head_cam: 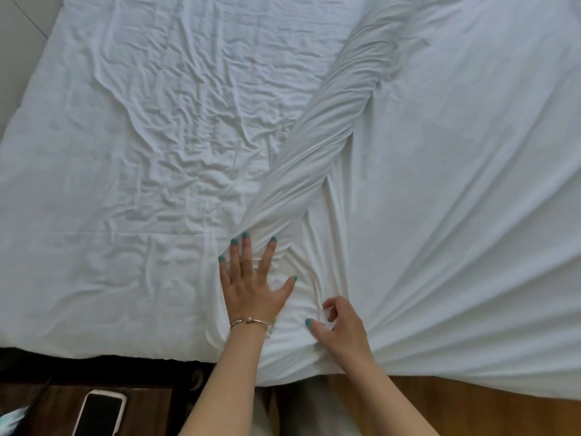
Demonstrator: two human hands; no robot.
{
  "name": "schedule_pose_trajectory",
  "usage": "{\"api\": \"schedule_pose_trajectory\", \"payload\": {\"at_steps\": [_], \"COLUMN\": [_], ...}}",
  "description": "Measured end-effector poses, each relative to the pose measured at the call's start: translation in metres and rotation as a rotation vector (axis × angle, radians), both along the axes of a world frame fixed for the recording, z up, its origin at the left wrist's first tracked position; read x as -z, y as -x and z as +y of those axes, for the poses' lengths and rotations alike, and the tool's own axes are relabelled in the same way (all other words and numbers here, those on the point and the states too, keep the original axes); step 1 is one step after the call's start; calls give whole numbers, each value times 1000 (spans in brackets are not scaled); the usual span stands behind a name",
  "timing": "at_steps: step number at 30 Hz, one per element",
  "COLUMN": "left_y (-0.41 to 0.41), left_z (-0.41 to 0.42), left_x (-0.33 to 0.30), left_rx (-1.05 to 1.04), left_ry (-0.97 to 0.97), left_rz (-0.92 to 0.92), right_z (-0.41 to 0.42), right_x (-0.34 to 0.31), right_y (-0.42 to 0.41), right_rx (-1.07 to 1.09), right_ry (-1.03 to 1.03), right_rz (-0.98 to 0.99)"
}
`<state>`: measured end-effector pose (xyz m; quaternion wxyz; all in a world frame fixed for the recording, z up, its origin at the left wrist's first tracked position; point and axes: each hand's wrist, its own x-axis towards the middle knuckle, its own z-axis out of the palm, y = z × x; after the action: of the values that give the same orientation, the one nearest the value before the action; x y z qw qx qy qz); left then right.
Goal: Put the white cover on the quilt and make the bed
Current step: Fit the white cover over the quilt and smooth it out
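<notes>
Hands: two in view, both down at the near edge of the bed, both with teal-painted nails.
Left hand point(253, 283): spread wide and flat, fingers straight and splayed, thumb out to the side, palm pressing on the white cloth right where the twisted roll begins.
Bracelet point(250, 322): one thin metal band, sitting on the left wrist.
Right hand point(341, 327): fingers curled in, thumb and fingertips pinching a small bunch of the white cover just beside the left hand; folds fan out from that pinch towards the right.
White cover point(456, 215): one, smooth and lying over the right half of the bed, its near edge hanging over the side; part of it is gathered into a long twisted roll that runs diagonally from the hands up to the far right.
Crumpled layer point(141, 146): one, heavily wrinkled white bedding across the left half; whether this is the quilt or a sheet, I cannot tell.
Phone point(99, 413): one, dark screen up in a pale case, on a dark wooden surface point(147, 413) below the bed edge at lower left.
Floor point(490, 410): warm wooden boards showing at lower right, under the hanging cover.
</notes>
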<state>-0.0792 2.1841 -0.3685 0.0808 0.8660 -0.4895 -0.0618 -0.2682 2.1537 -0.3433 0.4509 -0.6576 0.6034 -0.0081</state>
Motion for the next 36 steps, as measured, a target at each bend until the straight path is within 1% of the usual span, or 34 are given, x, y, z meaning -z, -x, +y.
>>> {"api": "schedule_pose_trajectory", "payload": {"at_steps": [2,4,6,9,11,13,14,15,16,17,18,19,20,21,22,23,24,25,26,27,28,29,31,32,33,34,35,36], "left_y": [-28,-56,-84,-121,-136,-138,-134,-127,-120,-112,-106,-101,-99,-101,-106,-110,-113,-114,-111,-104,-96,-87,-70,-63,-59,-58,-62,-73], "left_z": [3,7,9,6,-1,-4,-4,-1,2,6,9,11,9,2,-8,-20,-34,-49,-64,-80,-93,-103,-122,-129,-133,-136,-138,-137], "left_x": [5,8,8,6,5,2,0,-3,-7,-11,-16,-20,-26,-30,-34,-38,-40,-43,-48,-53,-58,-63,-63,-61,-61,-59,-59,-59], "left_rx": [41,88,114,113,106,124,135,145,167,227,338,485,642,798,942,1067,1180,1278,1375,1473,1576,1656,1733,1751,1769,1781,1776,1764], "left_ry": [5,48,76,62,57,58,54,36,12,3,31,79,138,183,198,194,178,168,154,119,10,-140,-403,-484,-524,-521,-482,-371], "left_rz": [7,93,267,649,808,865,858,827,753,624,466,331,243,205,193,178,150,104,29,-68,-165,-251,-336,-371,-412,-427,-407,-335], "right_z": [7,19,30,40,41,43,45,48,51,54,59,62,65,67,67,67,66,65,64,62,61,61,58,55,53,50,50,52], "right_x": [-3,-4,-4,4,11,17,17,14,10,6,2,-4,-10,-16,-24,-31,-37,-41,-44,-45,-45,-44,-42,-42,-41,-39,-37,-35], "right_y": [-10,-21,-31,-43,-48,-49,-49,-51,-56,-63,-73,-84,-95,-105,-112,-117,-119,-120,-121,-121,-121,-120,-119,-120,-120,-119,-118,-116], "right_rx": [-40,-71,-51,-70,-72,-124,-158,-179,-169,-146,-129,-112,-95,-48,38,137,223,290,336,358,350,329,305,315,323,325,335,368], "right_ry": [67,170,263,404,423,411,381,349,340,358,385,415,430,407,341,253,188,147,103,57,-3,-66,-162,-183,-191,-185,-169,-142], "right_rz": [-21,-51,-100,-130,-72,61,152,247,344,432,495,510,460,324,144,-24,-141,-203,-219,-187,-110,-24,122,167,202,231,254,264]}}
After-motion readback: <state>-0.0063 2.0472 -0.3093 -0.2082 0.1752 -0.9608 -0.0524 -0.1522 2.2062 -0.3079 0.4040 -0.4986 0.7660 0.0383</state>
